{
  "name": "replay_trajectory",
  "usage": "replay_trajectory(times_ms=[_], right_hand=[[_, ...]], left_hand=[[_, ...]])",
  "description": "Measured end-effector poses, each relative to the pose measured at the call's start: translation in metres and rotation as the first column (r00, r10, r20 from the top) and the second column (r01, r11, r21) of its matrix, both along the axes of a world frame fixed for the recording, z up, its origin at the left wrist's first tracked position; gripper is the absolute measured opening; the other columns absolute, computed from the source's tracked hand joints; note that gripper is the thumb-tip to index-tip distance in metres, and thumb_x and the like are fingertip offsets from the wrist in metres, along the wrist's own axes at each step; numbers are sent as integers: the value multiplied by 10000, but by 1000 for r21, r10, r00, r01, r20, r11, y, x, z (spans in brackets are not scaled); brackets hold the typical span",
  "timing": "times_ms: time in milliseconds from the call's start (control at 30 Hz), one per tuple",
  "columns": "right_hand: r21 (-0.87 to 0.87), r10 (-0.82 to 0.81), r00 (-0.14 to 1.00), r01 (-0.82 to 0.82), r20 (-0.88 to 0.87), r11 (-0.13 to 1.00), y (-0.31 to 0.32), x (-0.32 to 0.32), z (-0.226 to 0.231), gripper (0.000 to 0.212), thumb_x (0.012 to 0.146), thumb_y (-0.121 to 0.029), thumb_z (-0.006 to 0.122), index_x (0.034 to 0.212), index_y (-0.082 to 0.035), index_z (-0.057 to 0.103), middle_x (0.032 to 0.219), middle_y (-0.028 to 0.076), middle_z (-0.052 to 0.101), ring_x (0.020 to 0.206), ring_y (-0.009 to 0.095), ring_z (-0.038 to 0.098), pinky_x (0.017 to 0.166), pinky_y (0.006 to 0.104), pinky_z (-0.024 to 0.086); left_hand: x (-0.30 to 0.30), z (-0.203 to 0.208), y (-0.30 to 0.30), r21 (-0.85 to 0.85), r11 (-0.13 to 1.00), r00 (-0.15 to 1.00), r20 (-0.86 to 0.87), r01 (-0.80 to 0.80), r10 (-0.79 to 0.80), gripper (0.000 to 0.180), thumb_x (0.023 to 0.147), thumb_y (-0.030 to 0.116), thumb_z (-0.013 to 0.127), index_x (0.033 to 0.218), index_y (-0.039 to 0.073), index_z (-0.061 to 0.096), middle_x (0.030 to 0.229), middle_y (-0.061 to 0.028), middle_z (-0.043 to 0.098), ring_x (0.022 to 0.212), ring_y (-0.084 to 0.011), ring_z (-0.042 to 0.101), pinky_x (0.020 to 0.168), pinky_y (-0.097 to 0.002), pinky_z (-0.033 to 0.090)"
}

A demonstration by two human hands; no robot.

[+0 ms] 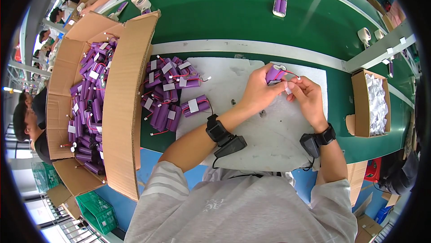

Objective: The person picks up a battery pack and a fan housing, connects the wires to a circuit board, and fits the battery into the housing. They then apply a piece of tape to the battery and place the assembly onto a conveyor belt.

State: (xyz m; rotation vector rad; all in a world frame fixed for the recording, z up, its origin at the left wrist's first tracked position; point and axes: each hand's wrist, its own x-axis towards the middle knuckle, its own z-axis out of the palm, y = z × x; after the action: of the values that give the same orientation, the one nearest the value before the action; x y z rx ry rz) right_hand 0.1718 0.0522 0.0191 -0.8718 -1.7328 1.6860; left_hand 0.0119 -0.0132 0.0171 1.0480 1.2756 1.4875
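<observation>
Purple battery pack (274,73), with red and black leads and a white connector, is held above the white mat (269,140) at bench centre. Left hand (258,91) has its fingers clamped around the pack's body. Right hand (307,94) pinches a small white label (288,90) between thumb and forefinger, just beside the pack. Both wrists carry black strapped devices. Left of the mat, a heap of labelled purple packs (168,92) lies on the green bench (233,14). Further left, an open cardboard carton (125,108) holds many more packs. At the right edge, a small cardboard box (359,104) contains white slips.
</observation>
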Motion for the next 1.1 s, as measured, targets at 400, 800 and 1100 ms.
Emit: replay_trajectory(times_ms=[400, 800, 1100], right_hand=[[167, 73, 988, -95, 135, 981, 0, 4, 1, 188, 969, -120, 538, 936, 38, 633, 766, 44, 625, 660, 95, 553, 619, 235, 460], [213, 19, 994, -42, 109, 976, 1, 5, -1, 153, 927, -102, 589, 895, 36, 649, 697, 43, 623, 638, 76, 556, 583, 222, 454], [200, 1, 993, -25, 116, 980, 0, 5, 1, 173, 938, -123, 589, 903, 34, 652, 706, 40, 627, 643, 77, 562, 582, 221, 457]], left_hand=[[0, -4, 0, 30, 999, 1000, -11, -17, 17, 171, 772, 36, 663, 916, -12, 584, 790, -56, 638, 657, -124, 612, 590, -276, 503], [2, -1, -1, 25, 1000, 999, 40, -14, 13, 161, 783, 51, 666, 910, -5, 586, 776, -46, 629, 624, -111, 597, 563, -264, 487], [2, -1, 0, 19, 1000, 999, 40, -21, 20, 164, 791, 61, 672, 913, -9, 587, 782, -49, 637, 613, -107, 592, 548, -262, 480]])
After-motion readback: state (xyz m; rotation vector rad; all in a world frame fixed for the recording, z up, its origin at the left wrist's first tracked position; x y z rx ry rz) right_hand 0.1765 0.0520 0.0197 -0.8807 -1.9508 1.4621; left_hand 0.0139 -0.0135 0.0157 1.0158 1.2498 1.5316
